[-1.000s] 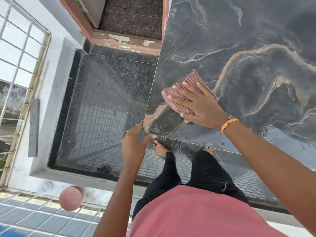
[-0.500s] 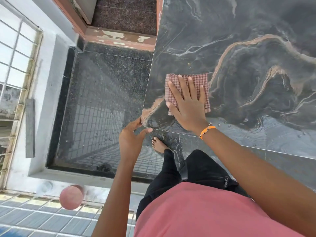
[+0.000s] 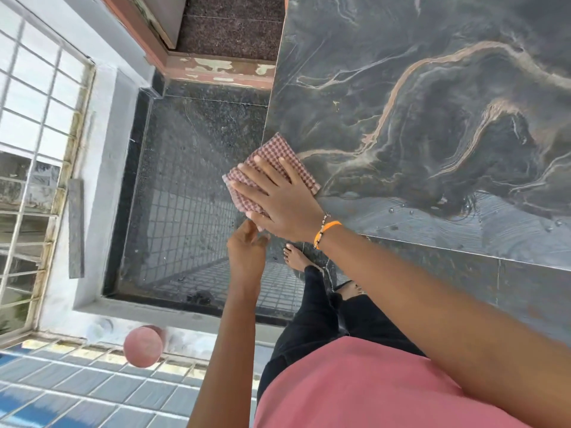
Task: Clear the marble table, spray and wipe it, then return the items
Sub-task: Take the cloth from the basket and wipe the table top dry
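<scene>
The dark marble table with tan veins fills the upper right. A folded red-and-white checked cloth lies over its near-left corner, partly hanging past the left edge. My right hand presses flat on the cloth with fingers spread; an orange band is on the wrist. My left hand is just below the table's corner, fingers loosely curled and touching the corner under the right hand. Water droplets sit on the table's near edge.
A dark polished floor lies left of the table, bordered by a white ledge and a barred window. A pink round object sits at the lower left. My bare feet stand by the table's front edge.
My right hand slid the cloth left to the table's corner, so it now overhangs the left edge. The left hand stayed by the corner.
</scene>
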The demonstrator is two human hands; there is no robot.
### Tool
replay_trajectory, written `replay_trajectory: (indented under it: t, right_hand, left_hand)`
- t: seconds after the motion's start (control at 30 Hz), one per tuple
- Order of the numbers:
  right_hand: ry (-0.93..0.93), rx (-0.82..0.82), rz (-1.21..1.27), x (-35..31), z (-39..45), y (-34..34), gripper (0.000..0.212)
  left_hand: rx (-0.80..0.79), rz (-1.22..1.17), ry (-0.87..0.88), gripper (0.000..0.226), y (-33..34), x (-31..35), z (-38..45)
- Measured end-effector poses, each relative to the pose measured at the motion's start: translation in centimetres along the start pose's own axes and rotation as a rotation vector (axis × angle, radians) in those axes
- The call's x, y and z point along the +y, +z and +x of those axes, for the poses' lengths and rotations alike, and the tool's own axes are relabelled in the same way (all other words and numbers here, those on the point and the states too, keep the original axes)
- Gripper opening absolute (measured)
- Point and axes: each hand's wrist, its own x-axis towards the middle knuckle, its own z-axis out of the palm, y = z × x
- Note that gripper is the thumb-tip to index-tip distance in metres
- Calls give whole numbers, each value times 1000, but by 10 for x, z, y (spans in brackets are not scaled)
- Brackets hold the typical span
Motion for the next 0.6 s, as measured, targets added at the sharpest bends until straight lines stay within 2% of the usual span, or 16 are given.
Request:
replay_trajectory:
  t: [0.13,0.23,0.4,0.5,0.6]
  right_hand:
    - [-3,-30,-41,11,-45,4,58]
    - [105,-11,-31,40,-84,1,58]
    - [461,73,1,103,-168,-2,57]
    - [698,129,28,129,-218,-4,58]
    - [952,213,82,115,-244,2,60]
  left_hand:
    - [3,-47,-44,44,5,-4,-12]
    - [-1,-108,-78,46,11,-2,-14]
    - [20,-217,-140,43,25,-1,-18]
    - [52,-243,-172,29,28,1,-16]
    - [93,-253,-197,11,29,2,-12]
